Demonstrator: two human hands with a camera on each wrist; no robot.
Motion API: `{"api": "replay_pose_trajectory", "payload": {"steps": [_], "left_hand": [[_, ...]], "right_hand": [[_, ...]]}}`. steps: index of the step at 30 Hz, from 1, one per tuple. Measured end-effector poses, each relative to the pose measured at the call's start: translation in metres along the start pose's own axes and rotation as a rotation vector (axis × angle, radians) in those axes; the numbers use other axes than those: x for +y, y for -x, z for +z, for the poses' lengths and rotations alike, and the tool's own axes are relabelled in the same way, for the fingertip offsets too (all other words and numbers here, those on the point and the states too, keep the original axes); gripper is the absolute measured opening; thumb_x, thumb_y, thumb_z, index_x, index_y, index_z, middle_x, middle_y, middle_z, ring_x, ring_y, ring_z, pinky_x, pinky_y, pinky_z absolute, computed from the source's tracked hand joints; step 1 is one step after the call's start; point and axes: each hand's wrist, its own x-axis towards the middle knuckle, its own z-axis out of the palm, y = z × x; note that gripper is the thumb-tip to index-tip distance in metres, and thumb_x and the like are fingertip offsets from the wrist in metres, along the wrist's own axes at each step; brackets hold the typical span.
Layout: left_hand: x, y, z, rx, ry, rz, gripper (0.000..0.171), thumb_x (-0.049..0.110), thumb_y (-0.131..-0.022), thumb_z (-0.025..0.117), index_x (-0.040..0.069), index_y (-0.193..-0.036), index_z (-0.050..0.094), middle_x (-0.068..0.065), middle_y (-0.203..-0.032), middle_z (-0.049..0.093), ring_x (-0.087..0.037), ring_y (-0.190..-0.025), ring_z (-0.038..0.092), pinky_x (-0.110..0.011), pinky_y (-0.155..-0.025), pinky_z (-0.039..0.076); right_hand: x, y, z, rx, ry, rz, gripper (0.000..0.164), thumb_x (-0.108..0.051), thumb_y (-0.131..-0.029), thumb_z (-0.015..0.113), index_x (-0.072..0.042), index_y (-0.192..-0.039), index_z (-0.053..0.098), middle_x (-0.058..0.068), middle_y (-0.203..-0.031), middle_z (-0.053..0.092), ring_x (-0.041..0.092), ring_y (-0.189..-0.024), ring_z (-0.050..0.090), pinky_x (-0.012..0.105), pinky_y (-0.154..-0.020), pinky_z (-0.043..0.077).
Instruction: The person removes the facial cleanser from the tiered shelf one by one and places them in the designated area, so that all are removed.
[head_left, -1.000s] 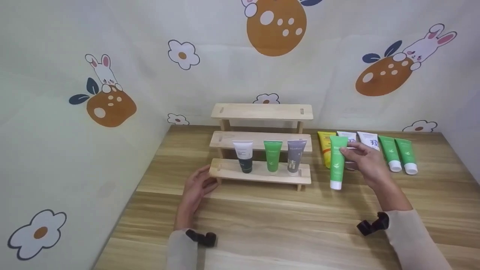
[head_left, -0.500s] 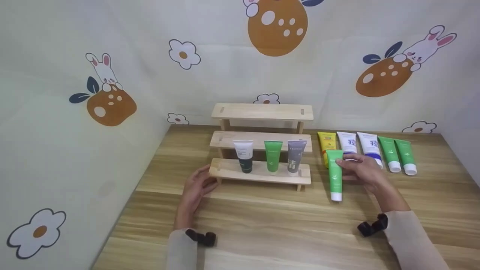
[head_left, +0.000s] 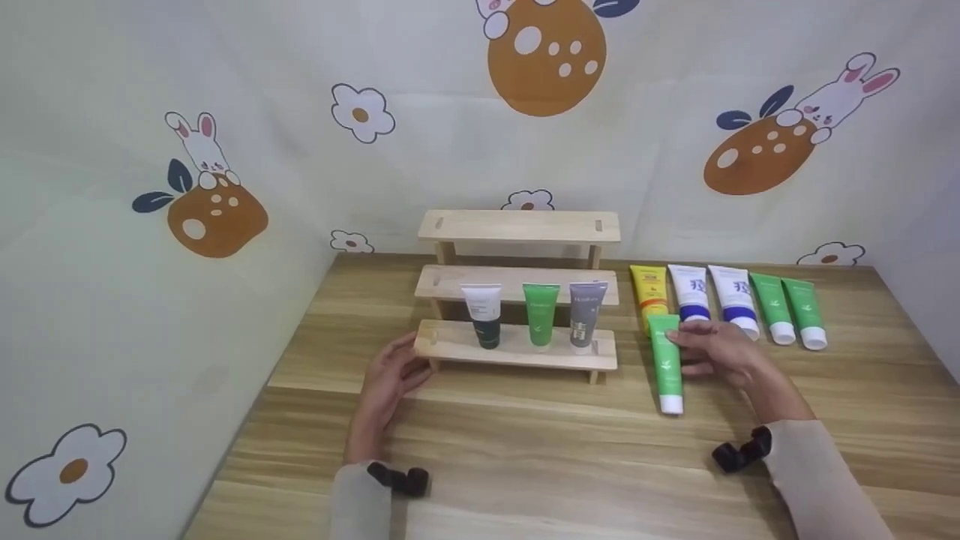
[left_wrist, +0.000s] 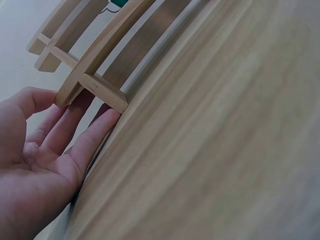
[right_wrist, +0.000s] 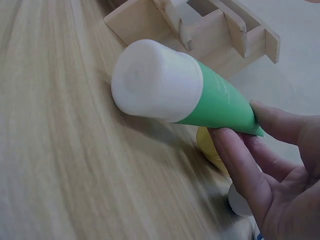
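Note:
My right hand [head_left: 724, 356] pinches a green squeeze tube [head_left: 666, 367] near its flat crimped end, thumb on one face and fingers on the other. Its white cap [right_wrist: 155, 82] points toward the near side, close over the table in the right wrist view. With my left hand [head_left: 386, 386] I hold the left end of the lowest shelf of a three-tier wooden stand [head_left: 519, 225]; the thumb touches the shelf end [left_wrist: 62, 97] and the fingers reach under it. On that shelf a white-and-dark tube [head_left: 481, 307], a green tube [head_left: 540, 315] and a grey tube [head_left: 586, 315] stand upright on their caps.
Right of the stand lies a row of tubes: a yellow one [head_left: 649, 292], partly behind the held tube, two white ones with blue bands [head_left: 688, 289], and two green ones [head_left: 772, 304]. A patterned cloth wall [head_left: 450, 150] rises behind the wooden table [head_left: 525, 450].
My right hand has brought the green tube down and nearer to me, uncovering more of the white tubes behind it. The left hand keeps its place at the stand.

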Motion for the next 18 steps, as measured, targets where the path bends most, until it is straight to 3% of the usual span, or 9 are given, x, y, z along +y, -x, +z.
{"api": "replay_pose_trajectory", "payload": {"steps": [11,18], "left_hand": [[-0.0020,-0.0010,-0.0024,-0.011,0.017,0.008,0.043,0.008,-0.101,0.053,-0.003,-0.143,0.047,-0.010,-0.119,0.065,-0.023,-0.101,0.069,-0.042,-0.095,0.061],[-0.0002,0.0014,-0.0029,-0.035,-0.019,0.007,0.044,0.009,-0.102,0.051,-0.002,-0.144,0.046,-0.011,-0.120,0.063,-0.020,-0.100,0.069,-0.038,-0.096,0.061]], "right_hand": [[0.0017,-0.0022,0.0043,-0.031,0.065,0.022,0.074,-0.026,-0.094,0.071,0.010,-0.146,0.032,-0.006,-0.096,0.071,0.012,-0.091,0.071,0.033,-0.086,0.064],[0.0061,-0.0004,0.0031,-0.053,0.061,0.017,0.029,-0.022,-0.094,0.071,-0.007,-0.116,0.059,-0.006,-0.093,0.072,0.013,-0.088,0.071,0.033,-0.083,0.065]]}}
